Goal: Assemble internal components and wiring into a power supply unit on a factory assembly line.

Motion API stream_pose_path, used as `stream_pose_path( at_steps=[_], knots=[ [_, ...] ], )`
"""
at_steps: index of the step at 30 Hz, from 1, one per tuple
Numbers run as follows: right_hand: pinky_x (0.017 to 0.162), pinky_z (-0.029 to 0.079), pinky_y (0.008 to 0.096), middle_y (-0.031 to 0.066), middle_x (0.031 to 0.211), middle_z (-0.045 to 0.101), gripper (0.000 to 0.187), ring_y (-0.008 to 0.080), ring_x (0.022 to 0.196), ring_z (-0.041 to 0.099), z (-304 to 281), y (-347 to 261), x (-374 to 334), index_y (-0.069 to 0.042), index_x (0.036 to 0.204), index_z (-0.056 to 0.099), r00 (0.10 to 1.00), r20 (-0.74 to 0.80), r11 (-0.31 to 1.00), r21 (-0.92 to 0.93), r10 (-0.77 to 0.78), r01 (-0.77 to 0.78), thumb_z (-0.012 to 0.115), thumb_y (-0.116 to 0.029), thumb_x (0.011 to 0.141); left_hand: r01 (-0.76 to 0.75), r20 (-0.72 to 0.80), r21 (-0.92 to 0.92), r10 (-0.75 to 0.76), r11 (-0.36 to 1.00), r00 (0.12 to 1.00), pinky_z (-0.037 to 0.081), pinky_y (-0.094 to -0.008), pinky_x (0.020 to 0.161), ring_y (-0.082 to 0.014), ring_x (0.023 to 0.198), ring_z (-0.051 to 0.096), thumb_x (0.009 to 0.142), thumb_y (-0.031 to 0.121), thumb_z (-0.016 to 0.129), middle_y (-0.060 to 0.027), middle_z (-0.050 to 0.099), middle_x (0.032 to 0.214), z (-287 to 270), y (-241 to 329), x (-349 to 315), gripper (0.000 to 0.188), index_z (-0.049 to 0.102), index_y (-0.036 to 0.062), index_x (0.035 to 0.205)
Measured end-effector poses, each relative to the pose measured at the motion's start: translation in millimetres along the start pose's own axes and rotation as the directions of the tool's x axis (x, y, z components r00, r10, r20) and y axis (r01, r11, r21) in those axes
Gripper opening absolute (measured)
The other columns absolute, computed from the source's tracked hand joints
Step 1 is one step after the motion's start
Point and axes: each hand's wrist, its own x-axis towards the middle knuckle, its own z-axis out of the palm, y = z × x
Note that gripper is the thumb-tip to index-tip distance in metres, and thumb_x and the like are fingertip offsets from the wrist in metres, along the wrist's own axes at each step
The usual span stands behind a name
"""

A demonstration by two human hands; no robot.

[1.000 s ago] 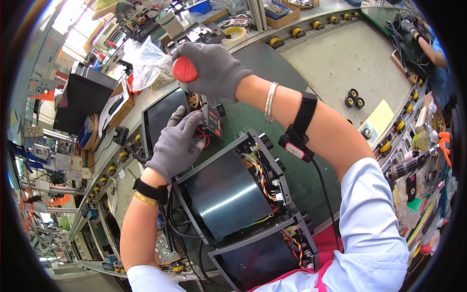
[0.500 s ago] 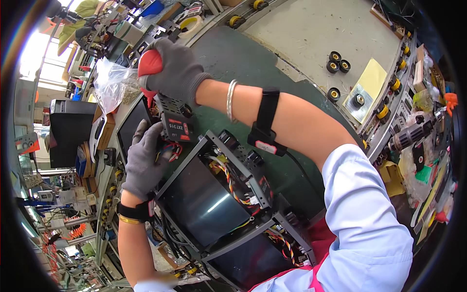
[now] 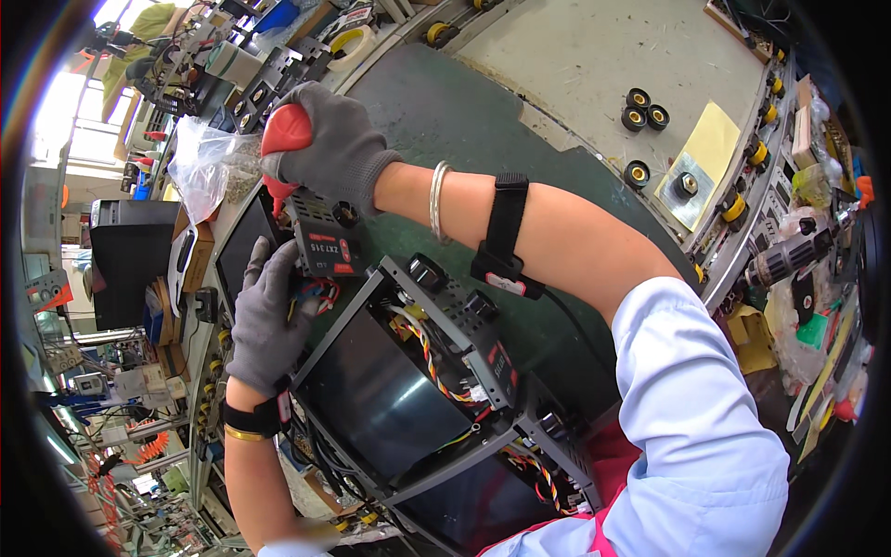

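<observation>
My right hand [image 3: 339, 139], in a grey glove, is wrapped round a red squeeze bottle [image 3: 286, 128]. The bottle is tipped over, and its tapered red nozzle points down at the inner edge of the farthest open metal chassis [image 3: 320, 227]. My left hand [image 3: 269, 320], also gloved in grey, lies at the near left side of that chassis. Its fingers are stretched out toward the dark panel [image 3: 249, 237], beside red and blue wires [image 3: 320, 295]. Where its fingertips touch is hard to make out. Nearer me stands a second open chassis [image 3: 380, 390] with a dark panel and twisted wires.
A third chassis [image 3: 483, 501] stands closest to me. Several black round knobs [image 3: 635, 119] and a yellow sheet [image 3: 703, 153] lie on the pale board at the right. A clear plastic bag [image 3: 200, 167] sits at the left, and a power drill [image 3: 784, 260] at far right.
The view has shifted slightly. My right hand and the red bottle remain over the far chassis, with the nozzle slightly lower and farther left. My left hand has moved a little left, its fingers straighter.
</observation>
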Motion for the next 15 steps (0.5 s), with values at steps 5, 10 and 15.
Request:
stream_pose_path(
  at_steps=[5, 10, 15],
  knots=[
    [0.086, 0.055, 0.0380, 0.0179, 0.102, 0.068, 0.058, 0.0318, 0.095, 0.069, 0.1, -3.0, -6.8, -0.004, 0.111, 0.060, 0.999, 0.022, 1.000, -0.017, -0.025, 0.025, 0.085, -0.031, 0.066, 0.011, 0.019, -0.032, -0.011, 0.999, 1.000, 0.035, -0.0490, 0.110, -0.0459, 0.132, 0.043, 0.087, 0.022, 0.067, -0.0186, 0.062, 0.125, -0.9, 0.3, -1.0, 0.058, 0.048, 0.0015, 0.138],
    [0.085, 0.056, 0.0390, 0.0177, 0.101, 0.068, 0.058, 0.0326, 0.094, 0.069, 2.3, 0.4, -10.6, -0.005, 0.110, 0.060, 0.995, -0.061, 0.997, -0.006, -0.075, 0.075, 0.086, -0.032, 0.066, -0.003, -0.028, 0.002, 0.003, 1.000, 1.000, 0.033, -0.0497, 0.113, -0.0468, 0.126, 0.049, 0.080, 0.008, 0.068, -0.0161, 0.066, 0.117, -0.4, 3.6, 0.0, 0.063, 0.046, 0.0045, 0.139],
    [0.082, 0.056, 0.0402, 0.0172, 0.099, 0.069, 0.055, 0.0327, 0.091, 0.070, 7.2, 1.6, -11.9, -0.004, 0.109, 0.059, 0.988, -0.117, 0.995, -0.015, -0.104, 0.103, 0.085, -0.031, 0.068, -0.013, -0.039, 0.005, 0.013, 1.000, 0.999, 0.032, -0.0502, 0.115, -0.0476, 0.122, 0.052, 0.076, 0.002, 0.067, -0.0152, 0.069, 0.111, 0.3, 5.6, 1.4, 0.067, 0.045, 0.0057, 0.139]
  ],
)
